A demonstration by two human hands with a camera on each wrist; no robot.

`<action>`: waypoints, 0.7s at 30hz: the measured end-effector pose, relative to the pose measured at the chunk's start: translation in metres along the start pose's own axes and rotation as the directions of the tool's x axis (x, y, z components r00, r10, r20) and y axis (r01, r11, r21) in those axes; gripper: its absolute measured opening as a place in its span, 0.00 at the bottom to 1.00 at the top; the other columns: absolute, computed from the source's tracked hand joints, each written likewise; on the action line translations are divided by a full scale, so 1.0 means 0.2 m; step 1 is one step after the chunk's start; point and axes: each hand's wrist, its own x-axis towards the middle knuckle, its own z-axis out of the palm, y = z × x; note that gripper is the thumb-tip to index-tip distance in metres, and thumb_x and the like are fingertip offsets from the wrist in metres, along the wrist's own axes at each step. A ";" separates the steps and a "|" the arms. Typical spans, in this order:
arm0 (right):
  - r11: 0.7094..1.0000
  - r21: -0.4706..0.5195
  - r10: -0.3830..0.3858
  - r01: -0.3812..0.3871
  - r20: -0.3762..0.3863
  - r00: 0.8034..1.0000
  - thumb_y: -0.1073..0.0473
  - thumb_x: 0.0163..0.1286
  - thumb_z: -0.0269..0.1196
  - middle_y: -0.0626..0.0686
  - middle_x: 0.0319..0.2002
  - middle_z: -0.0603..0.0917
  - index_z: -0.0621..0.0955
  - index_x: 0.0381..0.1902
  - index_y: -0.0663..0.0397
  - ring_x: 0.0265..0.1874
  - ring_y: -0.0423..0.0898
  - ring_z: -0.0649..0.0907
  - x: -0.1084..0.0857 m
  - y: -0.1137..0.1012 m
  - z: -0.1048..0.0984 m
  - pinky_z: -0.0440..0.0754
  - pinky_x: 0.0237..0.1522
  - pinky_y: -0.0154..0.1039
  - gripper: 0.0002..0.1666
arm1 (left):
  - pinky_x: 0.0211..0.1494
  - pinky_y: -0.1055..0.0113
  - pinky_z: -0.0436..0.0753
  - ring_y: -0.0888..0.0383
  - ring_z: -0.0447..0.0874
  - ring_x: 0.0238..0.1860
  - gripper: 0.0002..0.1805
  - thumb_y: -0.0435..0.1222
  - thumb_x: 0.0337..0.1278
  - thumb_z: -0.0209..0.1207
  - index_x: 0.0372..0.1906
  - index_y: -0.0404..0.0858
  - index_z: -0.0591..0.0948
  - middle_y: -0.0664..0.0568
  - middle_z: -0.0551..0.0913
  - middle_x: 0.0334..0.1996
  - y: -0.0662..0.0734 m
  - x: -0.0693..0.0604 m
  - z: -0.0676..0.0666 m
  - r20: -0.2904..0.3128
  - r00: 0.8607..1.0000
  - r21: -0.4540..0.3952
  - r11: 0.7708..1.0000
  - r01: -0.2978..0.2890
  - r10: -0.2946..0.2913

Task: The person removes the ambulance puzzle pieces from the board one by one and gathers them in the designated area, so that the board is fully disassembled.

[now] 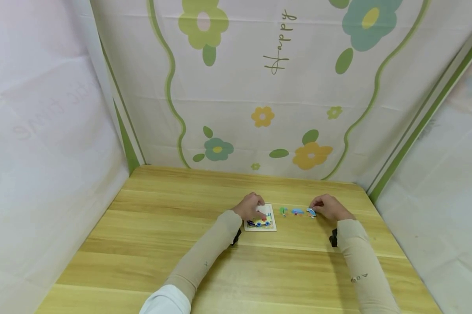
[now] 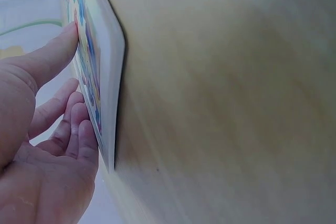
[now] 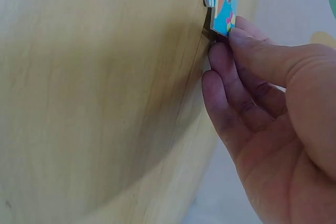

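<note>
yellow-brown wood-grain tabletop (image 1: 275, 270) fills the lower middle of the head view, and a square jigsaw board (image 1: 260, 230) with a pale border lies flat on it, just right of the frame's centre line and below mid-height. two round blue shapes like wheels show low in its picture. the left hand (image 1: 250, 207) is over the board's upper left part, its thumb and fingers spread apart; in the left wrist view the thumb tip touches the printed face, while the other fingers, slightly bent, are at the board's edge.

to the right of the board, three loose pieces form a short row: a green jigsaw piece (image 1: 283, 211), then a mostly blue jigsaw piece (image 1: 297, 211), then a blue-and-orange jigsaw piece (image 3: 224, 18). the right hand (image 1: 329, 206) pinches this last one between thumb and fingers, near the top of the right wrist view; whether it touches the wood i cannot tell.

beige sleeves (image 1: 204, 257) run in from the bottom of the head view. behind, a white cloth (image 1: 236, 87) printed with green, teal and orange flowers fills the upper middle.
</note>
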 end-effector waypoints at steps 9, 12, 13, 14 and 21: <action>1.000 0.001 0.004 -0.004 -0.015 1.000 0.68 0.77 0.62 0.58 0.45 0.90 0.89 0.45 0.60 0.48 0.56 0.88 -0.02 -0.01 0.01 0.86 0.54 0.55 0.08 | 0.66 0.59 0.80 0.53 0.78 0.58 0.27 0.40 0.64 0.73 0.63 0.33 0.81 0.45 0.79 0.58 0.02 -0.03 -0.02 0.002 1.000 -0.050 0.999 0.000 0.000; 1.000 0.001 0.004 -0.004 -0.012 1.000 0.68 0.77 0.63 0.58 0.45 0.90 0.88 0.47 0.60 0.48 0.55 0.88 -0.02 -0.01 0.01 0.86 0.54 0.55 0.08 | 0.66 0.59 0.81 0.53 0.78 0.59 0.27 0.40 0.64 0.73 0.63 0.33 0.81 0.46 0.79 0.58 0.01 -0.03 -0.02 0.008 1.000 -0.061 0.998 0.002 -0.001; 1.000 -0.003 0.000 0.000 -0.011 1.000 0.68 0.77 0.63 0.58 0.45 0.90 0.88 0.47 0.61 0.48 0.55 0.88 -0.02 -0.01 0.01 0.86 0.54 0.54 0.08 | 0.66 0.59 0.81 0.53 0.78 0.59 0.27 0.40 0.64 0.73 0.63 0.34 0.81 0.46 0.79 0.58 0.01 -0.03 -0.02 0.011 1.000 -0.061 0.998 0.003 -0.002; 1.000 -0.007 -0.003 0.003 -0.010 1.000 0.69 0.77 0.63 0.58 0.46 0.90 0.88 0.47 0.61 0.48 0.55 0.88 -0.02 -0.01 0.01 0.86 0.53 0.54 0.08 | 0.66 0.60 0.81 0.53 0.78 0.59 0.27 0.41 0.64 0.73 0.63 0.34 0.81 0.47 0.79 0.58 0.00 -0.02 -0.02 0.015 1.000 -0.057 0.998 0.004 -0.003; 0.998 -0.041 -0.051 0.051 -0.005 0.999 0.68 0.76 0.64 0.60 0.46 0.90 0.87 0.51 0.65 0.46 0.53 0.88 -0.01 -0.08 -0.01 0.87 0.51 0.51 0.10 | 0.67 0.60 0.81 0.54 0.79 0.61 0.27 0.43 0.66 0.72 0.65 0.36 0.81 0.49 0.79 0.59 -0.01 -0.02 -0.02 0.041 0.999 -0.039 0.999 -0.002 0.003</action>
